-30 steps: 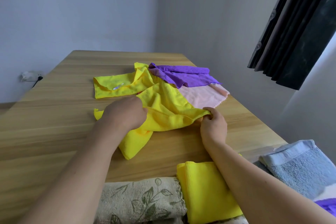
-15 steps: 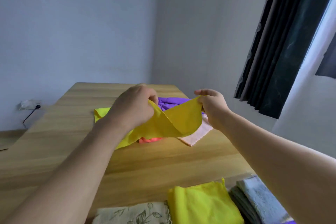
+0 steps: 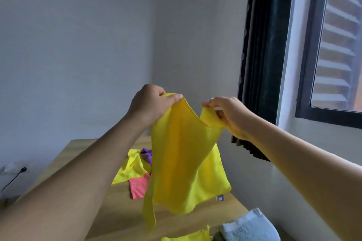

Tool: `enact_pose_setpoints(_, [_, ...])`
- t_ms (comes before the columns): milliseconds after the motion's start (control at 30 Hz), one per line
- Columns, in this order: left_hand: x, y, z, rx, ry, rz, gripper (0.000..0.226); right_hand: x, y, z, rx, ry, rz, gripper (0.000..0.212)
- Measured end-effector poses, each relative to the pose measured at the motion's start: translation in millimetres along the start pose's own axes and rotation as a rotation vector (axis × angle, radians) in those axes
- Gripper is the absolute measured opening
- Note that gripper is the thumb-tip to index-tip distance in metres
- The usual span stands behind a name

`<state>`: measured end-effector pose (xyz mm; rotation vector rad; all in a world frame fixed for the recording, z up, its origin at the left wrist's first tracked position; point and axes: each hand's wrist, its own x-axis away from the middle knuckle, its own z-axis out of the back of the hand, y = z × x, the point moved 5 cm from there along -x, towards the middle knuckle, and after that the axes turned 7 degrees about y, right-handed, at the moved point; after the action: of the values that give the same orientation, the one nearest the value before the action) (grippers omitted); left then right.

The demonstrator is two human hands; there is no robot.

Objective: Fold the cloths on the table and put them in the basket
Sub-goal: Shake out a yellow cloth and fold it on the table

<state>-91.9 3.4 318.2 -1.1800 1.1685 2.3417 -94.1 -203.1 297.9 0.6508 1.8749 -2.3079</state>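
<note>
Yellow cloth [image 3: 188, 162] hangs above the table [image 3: 117, 219], its top edge pinched by the left hand [image 3: 150, 103] and right hand [image 3: 229, 115], fingers closed on the fabric; it looks like spreading before folding, so next find both corners, pull the edge taut and lay it flat

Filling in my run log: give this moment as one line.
stage: unfolding | left hand: grips yellow cloth top corner | right hand: grips other corner | cloth: hanging above table, unfolded
</note>
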Motion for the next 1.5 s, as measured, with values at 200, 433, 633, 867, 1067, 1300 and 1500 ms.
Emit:
enact_pose_setpoints(200, [12, 80, -9, 0.060, -0.277, 0.074, 0.019, 46, -21, 49, 0.188, -0.267, 0.071, 0.056])
enact_pose_setpoints(433, [41, 124, -27, 0.212, -0.416, 0.045, 0.025, 61, -20, 114, 0.258, 0.027, 0.109, 0.011])
enact_pose_setpoints(633, [69, 144, -35, 0.622, -0.440, 0.226, 0.030, 90, -37, 156, 0.204, 0.152, 0.122, 0.030])
enact_pose_setpoints(867, [95, 182, -41, 0.530, -0.480, 0.111, 0.018, 123, -58, 177, 0.122, 0.023, 0.129, 0.029])
enact_pose_setpoints(1067, [105, 203, -39, 0.501, -0.424, 0.026, 0.021, 149, -62, 184, 0.159, -0.075, 0.110, 0.034])
enact_pose_setpoints(1300, [125, 196, -54, 0.517, -0.655, 0.018, 0.028, 160, -72, 183, 0.265, -0.067, 0.164, 0.007])
enact_pose_setpoints(1500, [145, 182, -69, 0.720, -0.796, 0.120, 0.038, 167, -91, 187, 0.209, -0.110, 0.218, 0.010])
